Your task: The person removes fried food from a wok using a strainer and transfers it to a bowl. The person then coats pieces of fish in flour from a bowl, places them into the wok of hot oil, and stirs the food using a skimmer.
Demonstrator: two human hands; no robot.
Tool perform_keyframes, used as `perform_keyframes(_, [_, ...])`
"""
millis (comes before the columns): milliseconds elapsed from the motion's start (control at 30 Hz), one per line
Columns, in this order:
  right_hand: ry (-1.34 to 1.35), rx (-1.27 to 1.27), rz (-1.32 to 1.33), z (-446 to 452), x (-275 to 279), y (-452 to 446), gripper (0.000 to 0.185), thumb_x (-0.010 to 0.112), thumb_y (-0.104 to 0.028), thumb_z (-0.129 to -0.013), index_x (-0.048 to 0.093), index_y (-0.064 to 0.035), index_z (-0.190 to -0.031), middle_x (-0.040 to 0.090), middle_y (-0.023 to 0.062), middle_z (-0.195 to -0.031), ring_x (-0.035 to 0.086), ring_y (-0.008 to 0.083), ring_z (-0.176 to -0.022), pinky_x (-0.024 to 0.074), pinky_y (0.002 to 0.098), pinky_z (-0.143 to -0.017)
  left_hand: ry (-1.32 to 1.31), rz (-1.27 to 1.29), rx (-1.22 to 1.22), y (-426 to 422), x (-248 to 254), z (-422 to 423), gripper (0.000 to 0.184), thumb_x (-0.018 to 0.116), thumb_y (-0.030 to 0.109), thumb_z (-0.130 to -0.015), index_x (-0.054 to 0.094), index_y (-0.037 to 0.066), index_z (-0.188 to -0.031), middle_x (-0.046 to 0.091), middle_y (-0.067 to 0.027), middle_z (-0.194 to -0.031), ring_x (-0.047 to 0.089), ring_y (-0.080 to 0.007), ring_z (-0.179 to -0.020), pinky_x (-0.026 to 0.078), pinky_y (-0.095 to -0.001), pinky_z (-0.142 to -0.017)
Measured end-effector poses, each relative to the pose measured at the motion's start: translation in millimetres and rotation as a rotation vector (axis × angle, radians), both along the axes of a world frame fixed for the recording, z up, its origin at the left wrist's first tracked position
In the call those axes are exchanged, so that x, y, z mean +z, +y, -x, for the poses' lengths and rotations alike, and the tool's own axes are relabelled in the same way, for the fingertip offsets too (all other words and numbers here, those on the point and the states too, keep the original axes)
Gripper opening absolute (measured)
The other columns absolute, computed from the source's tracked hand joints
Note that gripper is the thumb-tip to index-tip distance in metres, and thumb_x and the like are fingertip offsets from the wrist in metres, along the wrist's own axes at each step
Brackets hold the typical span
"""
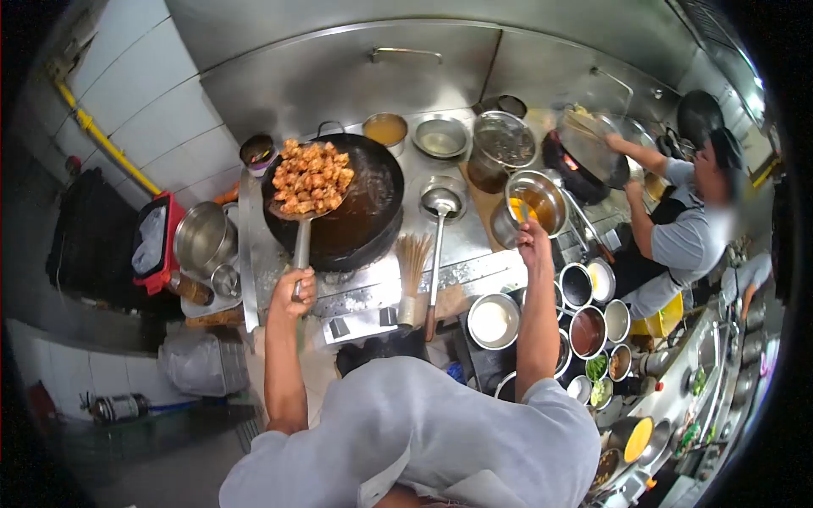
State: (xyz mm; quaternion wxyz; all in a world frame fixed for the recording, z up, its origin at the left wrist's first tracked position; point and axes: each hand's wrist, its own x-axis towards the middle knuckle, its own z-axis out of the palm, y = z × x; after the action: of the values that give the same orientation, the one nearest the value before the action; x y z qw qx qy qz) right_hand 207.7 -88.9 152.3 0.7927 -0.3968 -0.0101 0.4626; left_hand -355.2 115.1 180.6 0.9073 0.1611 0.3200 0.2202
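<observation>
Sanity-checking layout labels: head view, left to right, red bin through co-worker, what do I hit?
Red bin → large steel pot → left hand → upright brush → ladle → right hand → co-worker.

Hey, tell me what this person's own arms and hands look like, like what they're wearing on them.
Both arms come out of short, plain light-grey sleeves. The forearms are bare. The left hand and right hand wear no gloves, and no watch shows. Rings are too small to tell.
</observation>
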Motion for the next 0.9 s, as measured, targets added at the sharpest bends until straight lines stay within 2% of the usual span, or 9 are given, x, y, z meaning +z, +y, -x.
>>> perform_keyframes(133, [0.334,-0.396,0.071,98,80,-16,0.044,0.045,-0.046,-0.101,0.052,-0.0065,-0.120,0.062,0.0072,-0.083,0.057,0.0205,-0.064,0.0494,0.0329,-0.062,-0.046,-0.010,-0.008,-2,4,-7,0.013,0.060,0.015,-0.089,0.050,0.013,-0.081,0.047,0.0033,-0.060,0.044,-0.0101,-0.044,0.036,-0.0261,-0.041])
perform_keyframes(200, [0.157,-0.353,0.120,118,-6,-40,0.049,0.045,-0.050,-0.100,0.051,-0.0059,-0.119,0.064,0.0098,-0.081,0.060,0.0240,-0.067,0.0504,0.0375,-0.065,-0.055,-0.019,-0.001,-3,7,-9,0.012,0.061,0.014,-0.089,0.051,0.013,-0.082,0.047,0.0035,-0.061,0.044,-0.0101,-0.044,0.036,-0.0263,-0.041])
perform_keyframes(267, [-0.177,-0.026,0.085,175,-79,-59,0.035,0.046,-0.038,-0.100,0.055,-0.0060,-0.109,0.060,0.0075,-0.079,0.058,0.0183,-0.074,0.0475,0.0322,-0.067,0.005,-0.035,0.011,-5,16,-11,0.011,0.060,0.014,-0.089,0.051,0.013,-0.083,0.047,0.0034,-0.062,0.043,-0.0100,-0.044,0.035,-0.0264,-0.041])
perform_keyframes(300, [-0.208,0.101,0.431,221,-51,-61,0.030,0.047,-0.033,-0.099,0.058,-0.0056,-0.105,0.060,0.0063,-0.077,0.059,0.0177,-0.069,0.0475,0.0301,-0.060,-0.011,-0.027,0.008,-3,13,-9,0.010,0.060,0.014,-0.089,0.051,0.013,-0.084,0.047,0.0031,-0.062,0.043,-0.0099,-0.044,0.035,-0.0263,-0.041])
perform_keyframes(333, [-0.424,0.275,0.607,241,-106,-66,0.030,0.050,-0.030,-0.097,0.061,-0.0035,-0.105,0.063,0.0055,-0.077,0.061,0.0169,-0.069,0.0478,0.0317,-0.057,-0.005,-0.023,0.007,-5,13,-7,0.010,0.060,0.014,-0.089,0.051,0.013,-0.084,0.047,0.0031,-0.062,0.043,-0.0099,-0.044,0.035,-0.0263,-0.041])
perform_keyframes(367, [-0.609,0.444,0.625,267,-65,-64,0.034,0.053,-0.033,-0.097,0.062,-0.0004,-0.104,0.064,0.0123,-0.078,0.063,0.0268,-0.071,0.0510,0.0392,-0.064,0.013,-0.034,0.016,-4,15,-7,0.008,0.059,0.014,-0.091,0.052,0.012,-0.087,0.047,0.0042,-0.062,0.043,-0.0087,-0.043,0.034,-0.0256,-0.039])
perform_keyframes(467, [-1.308,0.194,0.694,301,-189,-66,0.044,0.053,-0.040,-0.097,0.056,0.0027,-0.107,0.064,0.0300,-0.089,0.061,0.0516,-0.089,0.0480,0.0531,-0.083,0.026,-0.043,0.003,2,19,-5,0.006,0.058,0.014,-0.092,0.052,0.012,-0.090,0.046,0.0051,-0.062,0.043,-0.0075,-0.043,0.034,-0.0251,-0.038])
perform_keyframes(667, [-1.032,0.162,1.186,294,-174,-35,0.031,0.054,-0.028,-0.094,0.052,0.0031,-0.099,0.062,0.0347,-0.094,0.059,0.0515,-0.096,0.0458,0.0565,-0.082,0.038,-0.063,-0.111,28,6,23,0.008,0.058,0.014,-0.090,0.051,0.013,-0.087,0.047,0.0035,-0.062,0.043,-0.0087,-0.043,0.035,-0.0268,-0.039])
perform_keyframes(900, [-0.946,-0.001,0.982,339,-79,-67,0.032,0.065,-0.028,-0.087,0.063,0.0025,-0.095,0.067,0.0275,-0.088,0.066,0.0429,-0.085,0.0506,0.0473,-0.075,-0.019,-0.057,-0.324,64,-19,59,0.019,0.058,0.017,-0.092,0.048,0.014,-0.076,0.047,0.0032,-0.060,0.044,-0.0090,-0.042,0.035,-0.0251,-0.037])
